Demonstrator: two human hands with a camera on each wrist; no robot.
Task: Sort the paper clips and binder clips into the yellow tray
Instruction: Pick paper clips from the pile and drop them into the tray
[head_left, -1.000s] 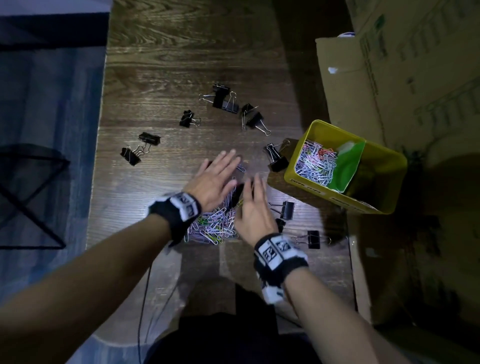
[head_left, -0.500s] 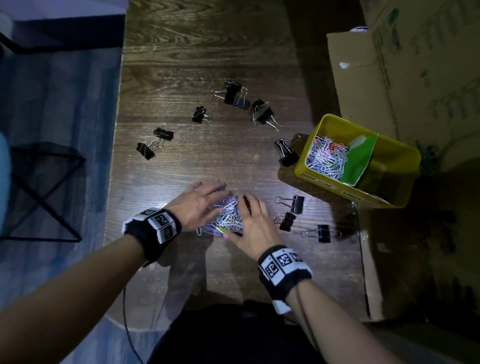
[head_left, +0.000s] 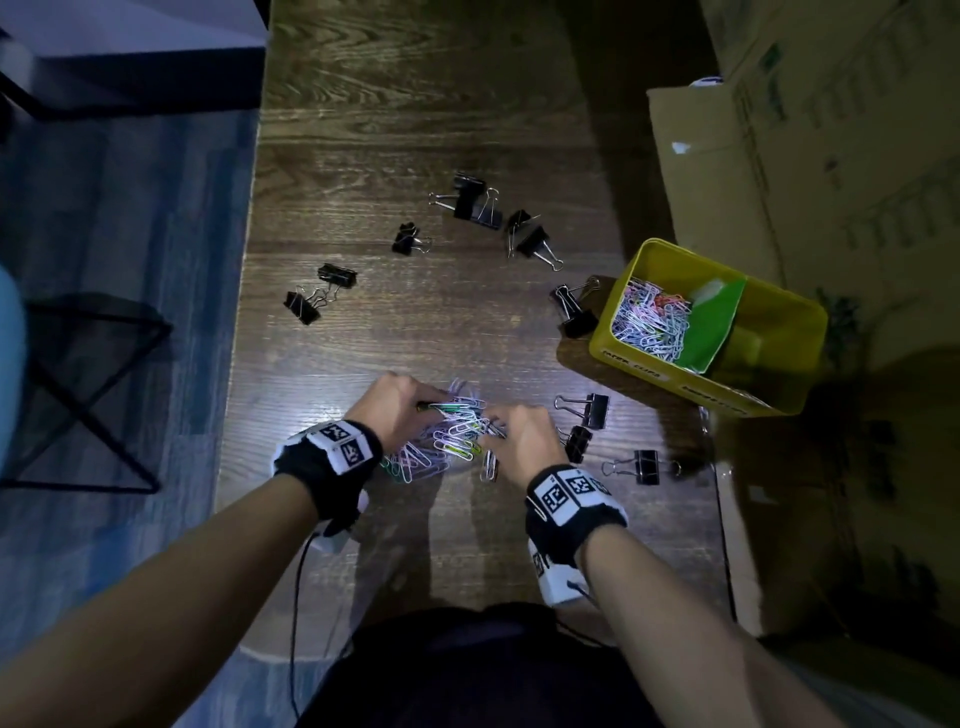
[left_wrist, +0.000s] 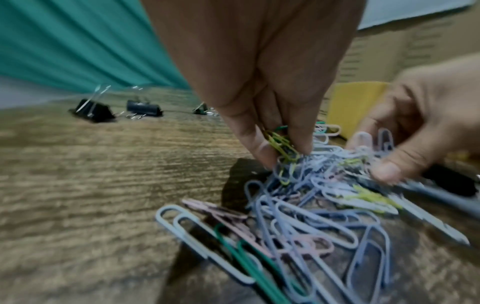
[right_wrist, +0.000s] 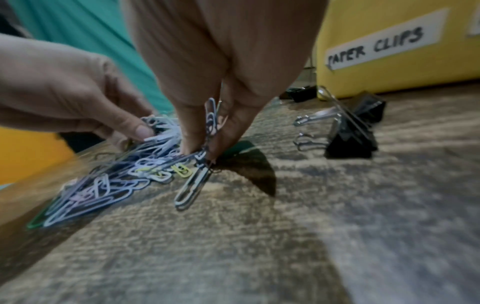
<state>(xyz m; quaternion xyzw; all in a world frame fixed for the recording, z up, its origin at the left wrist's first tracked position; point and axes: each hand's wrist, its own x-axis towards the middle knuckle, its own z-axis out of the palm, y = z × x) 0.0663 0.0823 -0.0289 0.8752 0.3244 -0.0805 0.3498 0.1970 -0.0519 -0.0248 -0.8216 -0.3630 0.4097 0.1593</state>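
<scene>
Both hands are held close together over a heap of coloured paper clips (head_left: 441, 441) on the wooden table (head_left: 415, 130), with fingers curled down into it. By the left hand (head_left: 397, 410) a bunch of clips, a yellow-green one among them, is pinched between thumb and fingertips (left_wrist: 265, 152); by the right hand (head_left: 524, 436) a few clips are pinched at the heap's right edge, as is seen in the right wrist view (right_wrist: 197, 139). The yellow tray (head_left: 670, 384) is set at the table's right edge, well apart from the hands. It is split by a green divider (head_left: 711, 332); the left compartment is filled with paper clips (head_left: 649, 322), and its outer wall is labelled "PAPER CLIPS" (right_wrist: 376, 48). What lies in the right compartment cannot be made out. Black binder clips (head_left: 472, 202) are scattered over the table, one (head_left: 574, 312) just beside the tray and three (head_left: 592, 410) near the right hand. Cardboard boxes (head_left: 779, 156) are stacked behind the tray.
</scene>
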